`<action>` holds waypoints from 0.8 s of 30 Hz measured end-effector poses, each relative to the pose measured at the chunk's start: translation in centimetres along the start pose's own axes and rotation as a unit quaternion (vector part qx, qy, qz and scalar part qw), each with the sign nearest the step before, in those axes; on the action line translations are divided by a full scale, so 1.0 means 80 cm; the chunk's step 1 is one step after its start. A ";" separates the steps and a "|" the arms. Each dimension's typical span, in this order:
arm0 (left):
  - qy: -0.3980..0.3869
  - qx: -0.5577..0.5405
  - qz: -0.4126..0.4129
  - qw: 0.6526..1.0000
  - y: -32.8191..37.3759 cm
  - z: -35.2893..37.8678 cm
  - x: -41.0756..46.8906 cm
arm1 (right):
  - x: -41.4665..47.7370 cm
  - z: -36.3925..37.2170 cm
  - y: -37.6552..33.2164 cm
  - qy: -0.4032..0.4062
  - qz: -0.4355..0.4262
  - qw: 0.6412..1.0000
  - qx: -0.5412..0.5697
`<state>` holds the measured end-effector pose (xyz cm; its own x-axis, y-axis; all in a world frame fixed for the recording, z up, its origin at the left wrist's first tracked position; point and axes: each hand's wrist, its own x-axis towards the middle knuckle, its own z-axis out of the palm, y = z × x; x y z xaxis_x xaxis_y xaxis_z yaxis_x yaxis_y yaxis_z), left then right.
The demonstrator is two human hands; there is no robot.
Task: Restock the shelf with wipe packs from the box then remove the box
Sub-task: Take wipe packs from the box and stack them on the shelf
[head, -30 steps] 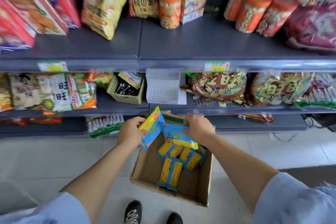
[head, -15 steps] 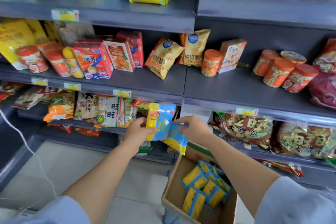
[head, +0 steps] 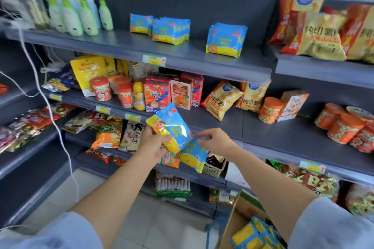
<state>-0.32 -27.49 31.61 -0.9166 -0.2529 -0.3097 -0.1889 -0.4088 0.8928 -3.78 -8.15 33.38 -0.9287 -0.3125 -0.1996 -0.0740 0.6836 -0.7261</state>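
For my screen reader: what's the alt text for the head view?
The left hand holds an upper wipe pack and the right hand a lower wipe pack, before store shelves. Shelved packs stand on the top shelf; a cardboard box holding more sits at lower right.
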 end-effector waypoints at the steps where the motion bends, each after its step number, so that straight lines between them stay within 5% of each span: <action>1: -0.017 -0.016 -0.004 1.000 0.010 -0.009 0.000 | 0.004 0.003 -0.015 0.002 -0.008 1.000 -0.004; 6: -0.015 0.014 0.006 1.000 0.056 -0.051 -0.002 | 0.016 0.020 -0.080 0.018 -0.048 0.999 -0.011; 13: 0.040 0.102 0.163 0.980 0.118 -0.126 -0.001 | 0.036 0.041 -0.167 0.055 -0.096 0.991 -0.080; 17: 0.050 0.306 0.298 0.903 0.168 -0.163 -0.001 | 0.051 0.049 -0.212 0.065 -0.118 0.980 -0.149; 22: 0.026 0.481 0.348 0.804 0.226 -0.197 -0.006 | 0.064 0.057 -0.257 0.057 -0.138 0.975 -0.163; 24: 0.021 0.502 0.343 0.793 0.248 -0.208 -0.009 | 0.070 0.057 -0.273 0.057 -0.151 0.970 -0.181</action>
<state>2.49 -49.96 44.10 -0.9167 -0.1512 0.3698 0.1444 0.7376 0.6597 -5.72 -27.84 45.14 -0.8774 -0.4738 0.0750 -0.4524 0.7651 -0.4582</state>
